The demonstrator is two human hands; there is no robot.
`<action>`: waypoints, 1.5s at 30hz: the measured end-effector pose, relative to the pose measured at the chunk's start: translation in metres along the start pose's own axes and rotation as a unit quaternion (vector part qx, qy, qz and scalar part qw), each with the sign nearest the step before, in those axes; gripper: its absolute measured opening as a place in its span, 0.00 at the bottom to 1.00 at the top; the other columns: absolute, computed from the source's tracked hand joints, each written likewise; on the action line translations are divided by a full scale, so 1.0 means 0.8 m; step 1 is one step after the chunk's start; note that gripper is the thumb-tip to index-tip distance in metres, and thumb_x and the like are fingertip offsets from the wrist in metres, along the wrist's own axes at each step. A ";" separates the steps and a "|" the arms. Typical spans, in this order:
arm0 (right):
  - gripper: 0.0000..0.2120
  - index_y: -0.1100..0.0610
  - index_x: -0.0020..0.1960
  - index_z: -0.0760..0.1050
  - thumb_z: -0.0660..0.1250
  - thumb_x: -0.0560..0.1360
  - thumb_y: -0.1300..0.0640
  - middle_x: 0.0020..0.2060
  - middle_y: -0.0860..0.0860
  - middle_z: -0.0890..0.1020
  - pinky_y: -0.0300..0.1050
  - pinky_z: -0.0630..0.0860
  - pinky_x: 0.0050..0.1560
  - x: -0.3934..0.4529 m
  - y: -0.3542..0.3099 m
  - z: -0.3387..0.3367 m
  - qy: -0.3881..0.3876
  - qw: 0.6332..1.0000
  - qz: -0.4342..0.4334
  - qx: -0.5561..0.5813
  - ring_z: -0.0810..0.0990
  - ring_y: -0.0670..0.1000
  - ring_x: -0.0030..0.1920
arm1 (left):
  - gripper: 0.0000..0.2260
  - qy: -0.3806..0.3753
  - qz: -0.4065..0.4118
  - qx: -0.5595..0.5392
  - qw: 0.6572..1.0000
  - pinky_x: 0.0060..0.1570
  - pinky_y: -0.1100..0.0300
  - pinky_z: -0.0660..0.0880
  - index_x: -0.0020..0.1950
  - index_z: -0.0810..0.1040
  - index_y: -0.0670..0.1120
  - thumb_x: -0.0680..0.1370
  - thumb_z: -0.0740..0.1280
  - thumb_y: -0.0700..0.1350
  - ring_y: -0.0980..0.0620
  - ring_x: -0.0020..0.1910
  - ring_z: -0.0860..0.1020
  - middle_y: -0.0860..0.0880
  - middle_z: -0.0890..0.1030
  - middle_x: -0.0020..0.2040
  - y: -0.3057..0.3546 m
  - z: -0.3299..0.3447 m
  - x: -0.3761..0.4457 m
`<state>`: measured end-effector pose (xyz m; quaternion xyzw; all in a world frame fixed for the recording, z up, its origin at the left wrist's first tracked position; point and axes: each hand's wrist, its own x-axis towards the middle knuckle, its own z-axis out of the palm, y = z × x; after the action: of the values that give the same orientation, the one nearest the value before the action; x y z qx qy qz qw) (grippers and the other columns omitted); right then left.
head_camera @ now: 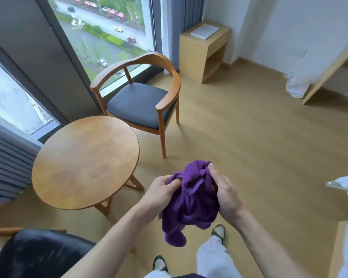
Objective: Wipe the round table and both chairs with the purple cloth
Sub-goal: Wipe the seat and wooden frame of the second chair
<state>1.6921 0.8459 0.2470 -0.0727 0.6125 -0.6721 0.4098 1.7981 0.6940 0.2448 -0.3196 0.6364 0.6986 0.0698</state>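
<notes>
Both the left hand and right hand clutch the bunched purple cloth at lower centre, so a wadded cloth may wipe the round worktop at centre left patchily.

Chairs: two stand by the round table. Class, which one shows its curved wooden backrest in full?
The chair by the window, beyond the round table. The near chair, at the bottom left, shows only its black seat and a bit of wood.

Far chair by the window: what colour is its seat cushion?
Dark grey on the far chair, within a light wooden frame; shown in the head view.
</notes>
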 end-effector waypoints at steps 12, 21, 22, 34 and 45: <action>0.23 0.56 0.53 0.83 0.75 0.69 0.38 0.52 0.58 0.86 0.52 0.80 0.53 0.207 -0.094 -0.130 -0.099 0.991 -0.018 -0.089 0.85 0.57 0.53 | 0.17 0.132 -0.011 -0.062 0.989 0.38 0.58 0.80 0.42 0.85 0.43 0.83 0.67 0.53 0.48 0.42 0.85 0.43 0.87 0.45 0.131 0.045 0.209; 0.34 0.53 0.48 0.70 0.78 0.58 0.32 0.42 0.49 0.81 0.48 0.80 0.47 0.381 -0.150 -0.118 -0.141 0.938 0.003 -0.316 0.81 0.46 0.41 | 0.20 0.269 -0.017 -0.054 0.962 0.31 0.59 0.76 0.38 0.82 0.44 0.82 0.66 0.57 0.51 0.32 0.80 0.49 0.82 0.33 0.197 -0.020 0.322; 0.31 0.55 0.47 0.70 0.77 0.61 0.34 0.40 0.50 0.81 0.49 0.79 0.46 0.400 -0.154 -0.110 -0.148 0.935 0.000 -0.321 0.79 0.47 0.39 | 0.22 0.275 -0.012 -0.041 0.961 0.35 0.56 0.76 0.40 0.82 0.41 0.82 0.66 0.58 0.51 0.33 0.79 0.49 0.82 0.34 0.199 -0.034 0.337; 0.11 0.58 0.41 0.69 0.66 0.81 0.60 0.34 0.46 0.73 0.39 0.68 0.39 0.635 -0.242 -0.034 -0.098 0.939 -0.034 -0.327 0.70 0.47 0.36 | 0.10 0.299 0.032 -0.007 0.954 0.39 0.52 0.76 0.46 0.84 0.46 0.81 0.68 0.50 0.51 0.38 0.79 0.49 0.84 0.38 0.284 -0.220 0.510; 0.27 0.47 0.46 0.68 0.62 0.65 0.24 0.41 0.44 0.80 0.44 0.72 0.39 0.823 -0.289 0.039 -0.166 0.814 0.023 -0.556 0.79 0.46 0.41 | 0.09 0.315 0.065 0.031 0.946 0.52 0.42 0.81 0.48 0.83 0.52 0.76 0.66 0.54 0.47 0.46 0.84 0.52 0.86 0.43 0.363 -0.297 0.628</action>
<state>1.1740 0.3810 0.1925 -0.3844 0.8060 -0.1855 0.4101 1.3417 0.2647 0.2246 -0.4795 0.6664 0.5450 -0.1701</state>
